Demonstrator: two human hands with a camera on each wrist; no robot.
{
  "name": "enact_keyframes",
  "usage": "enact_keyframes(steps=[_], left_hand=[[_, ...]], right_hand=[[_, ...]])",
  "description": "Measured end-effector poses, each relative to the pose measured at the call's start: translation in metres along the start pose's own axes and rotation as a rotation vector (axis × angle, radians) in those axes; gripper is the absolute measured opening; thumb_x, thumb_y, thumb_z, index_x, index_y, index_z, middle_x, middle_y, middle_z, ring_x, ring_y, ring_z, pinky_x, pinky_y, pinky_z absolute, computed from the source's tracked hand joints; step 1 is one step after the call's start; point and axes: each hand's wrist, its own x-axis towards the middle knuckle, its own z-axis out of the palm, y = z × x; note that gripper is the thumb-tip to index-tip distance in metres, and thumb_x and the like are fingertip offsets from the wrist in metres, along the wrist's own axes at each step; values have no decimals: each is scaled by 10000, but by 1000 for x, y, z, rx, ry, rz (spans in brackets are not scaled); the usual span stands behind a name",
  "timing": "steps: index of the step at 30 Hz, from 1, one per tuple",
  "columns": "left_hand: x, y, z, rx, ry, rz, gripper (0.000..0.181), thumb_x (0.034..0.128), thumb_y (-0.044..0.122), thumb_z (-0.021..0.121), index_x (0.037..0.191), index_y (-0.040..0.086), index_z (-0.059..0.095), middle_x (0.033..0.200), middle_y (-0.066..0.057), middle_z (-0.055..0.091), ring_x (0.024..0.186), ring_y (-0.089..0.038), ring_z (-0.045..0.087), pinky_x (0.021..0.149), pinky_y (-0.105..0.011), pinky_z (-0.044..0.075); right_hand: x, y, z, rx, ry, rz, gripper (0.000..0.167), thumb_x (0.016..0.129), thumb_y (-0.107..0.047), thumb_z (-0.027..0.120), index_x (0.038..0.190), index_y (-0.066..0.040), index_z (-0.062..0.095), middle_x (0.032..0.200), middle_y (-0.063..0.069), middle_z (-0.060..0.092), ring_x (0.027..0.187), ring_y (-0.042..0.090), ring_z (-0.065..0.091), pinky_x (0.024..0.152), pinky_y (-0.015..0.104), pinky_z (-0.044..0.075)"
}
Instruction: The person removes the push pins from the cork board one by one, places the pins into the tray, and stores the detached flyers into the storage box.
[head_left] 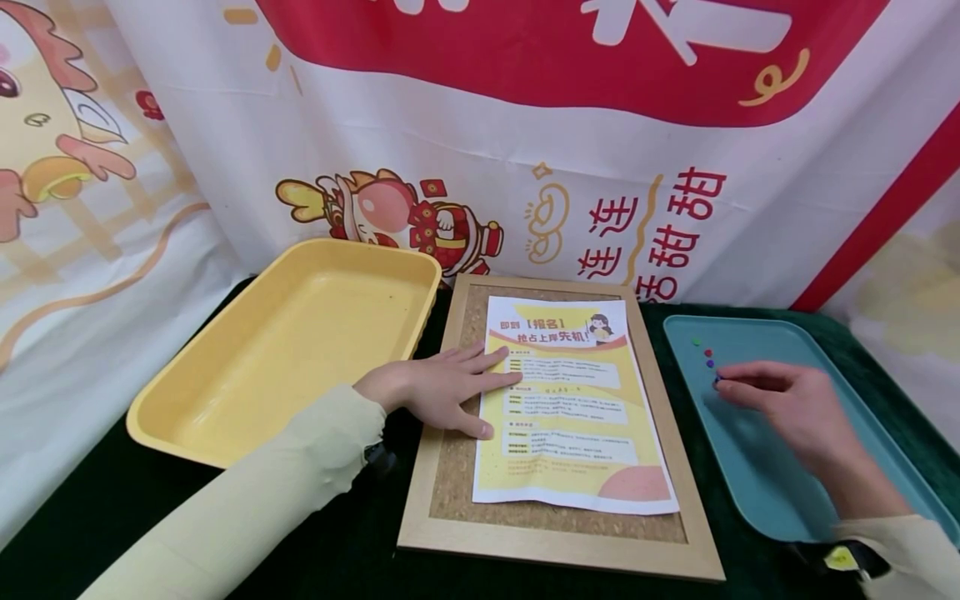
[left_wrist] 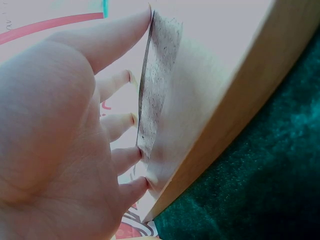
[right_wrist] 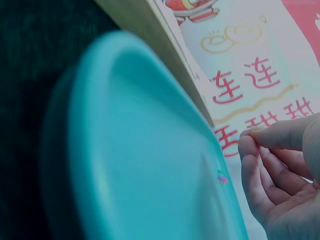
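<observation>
My left hand (head_left: 450, 389) lies with spread fingers on the left side of a yellow printed sheet (head_left: 570, 417). The sheet rests on a wood-framed cork board (head_left: 465, 487); cork also shows beside the fingertips in the left wrist view. Over the blue-green tray (head_left: 757, 467), my right hand (head_left: 802, 417) pinches a tiny blue push pin (head_left: 717, 379) between thumb and forefinger. The fingers hide most of that pin. Just beyond lie a green push pin (head_left: 697, 342), a red one (head_left: 708, 352) and another blue one (head_left: 710, 363). Small pins (right_wrist: 222, 178) also show in the right wrist view.
A yellow plastic tray (head_left: 292, 333) stands left of the board, partly behind the left forearm. Dark green cloth (head_left: 315, 550) covers the table. A printed white and red banner (head_left: 465, 117) hangs directly behind the board and trays.
</observation>
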Motion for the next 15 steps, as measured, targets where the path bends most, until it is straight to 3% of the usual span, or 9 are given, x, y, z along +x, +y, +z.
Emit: enact_keyframes(steps=[4,11,15], left_hand=[[0,0,0,2,0,-4,826,1034,572,609,1711,357,187,1812,-7,-40,1675,-336,-106,1357,-566,6],[1,-1,1,4,5,1,825,1034,572,609,1712,348,197,1813,-16,-28,1676,-346,-97,1356,-572,19],[1,-2,1,5,2,-2,823,1035,576,605,1711,355,192,1812,-8,-36,1676,-334,-107,1358,-563,12]], right_hand=[[2,9,-2,-15,15,24,451,1063,-426,644,1384,-115,704,1221,66,770,932,-12,653,752,201,549],[4,18,-2,-25,18,57,483,1057,-441,650,1387,-92,697,1333,195,698,944,52,652,731,209,558],[6,20,-1,-36,3,76,487,1065,-432,641,1393,-75,688,1355,224,679,1003,168,669,741,243,548]])
